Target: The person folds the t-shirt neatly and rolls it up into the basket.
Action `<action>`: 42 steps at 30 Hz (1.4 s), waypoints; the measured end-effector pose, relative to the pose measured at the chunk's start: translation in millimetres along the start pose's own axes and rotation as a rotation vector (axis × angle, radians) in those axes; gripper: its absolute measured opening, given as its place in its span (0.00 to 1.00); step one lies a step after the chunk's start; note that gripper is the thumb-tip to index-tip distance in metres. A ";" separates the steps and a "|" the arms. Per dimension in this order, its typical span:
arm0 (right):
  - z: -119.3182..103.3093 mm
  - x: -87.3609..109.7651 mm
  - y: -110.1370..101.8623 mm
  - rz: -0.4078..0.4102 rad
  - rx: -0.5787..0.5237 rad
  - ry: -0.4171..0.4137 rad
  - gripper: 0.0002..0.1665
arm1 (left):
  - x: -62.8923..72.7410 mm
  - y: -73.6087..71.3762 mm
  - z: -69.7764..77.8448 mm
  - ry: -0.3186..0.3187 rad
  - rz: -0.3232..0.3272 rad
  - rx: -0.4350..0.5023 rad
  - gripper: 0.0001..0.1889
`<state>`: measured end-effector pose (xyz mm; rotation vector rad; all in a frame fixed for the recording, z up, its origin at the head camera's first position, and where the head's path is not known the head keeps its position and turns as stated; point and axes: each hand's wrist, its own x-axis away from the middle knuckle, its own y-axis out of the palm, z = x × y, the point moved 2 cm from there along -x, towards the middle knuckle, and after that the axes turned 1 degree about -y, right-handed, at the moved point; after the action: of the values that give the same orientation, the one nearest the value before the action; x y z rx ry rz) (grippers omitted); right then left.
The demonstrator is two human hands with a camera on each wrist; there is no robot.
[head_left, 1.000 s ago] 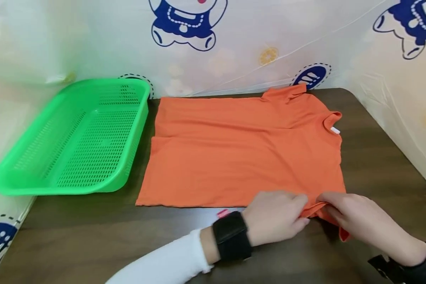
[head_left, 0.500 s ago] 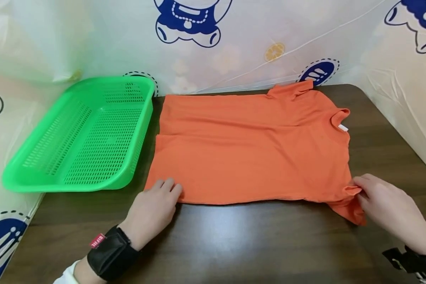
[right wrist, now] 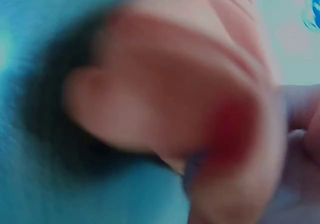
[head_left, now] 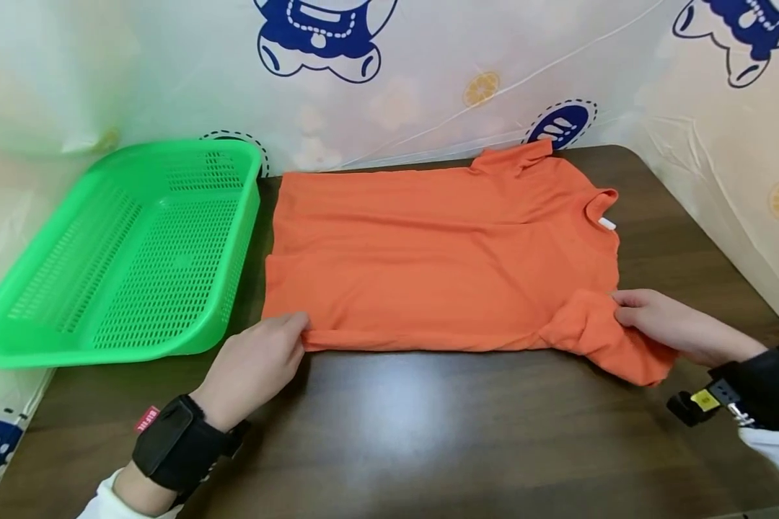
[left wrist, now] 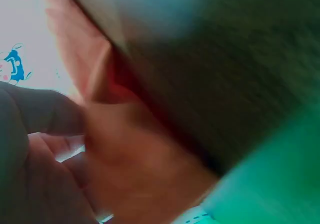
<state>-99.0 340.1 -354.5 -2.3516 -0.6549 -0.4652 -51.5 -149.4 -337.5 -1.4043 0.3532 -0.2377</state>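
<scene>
Pinching an orange shirt [head_left: 422,267], the left hand [head_left: 253,369] is clamped on the near left corner while the right hand [head_left: 678,324] grips a bunched part at the near right. The shirt lies spread on a dark wooden table [head_left: 428,440], just beside a green basket [head_left: 117,353]. Behind hangs a pale printed sheet [head_left: 422,94].

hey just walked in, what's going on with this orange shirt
A person has both hands on the orange shirt, which lies mostly flat on a dark table. The left hand pinches its near edge by the hem, while the right hand grips bunched cloth near the collar end. A green basket sits to the left, apart from the shirt.
</scene>
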 end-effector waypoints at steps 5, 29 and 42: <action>-8.9 8.5 15.1 0.093 0.155 -0.113 0.14 | 5.4 5.4 -3.9 0.055 0.010 0.063 0.07; -13.3 80.9 36.6 0.170 0.438 -0.679 0.23 | 67.6 -13.3 -5.7 0.555 0.084 -0.009 0.16; -70.7 2.1 -49.3 0.232 0.577 -0.339 0.02 | -19.8 -96.1 -14.7 0.329 -0.236 -0.308 0.13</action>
<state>-136.0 326.6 -277.8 -1.9231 -0.5614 0.2136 -71.0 -170.5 -242.5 -1.7157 0.5101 -0.6340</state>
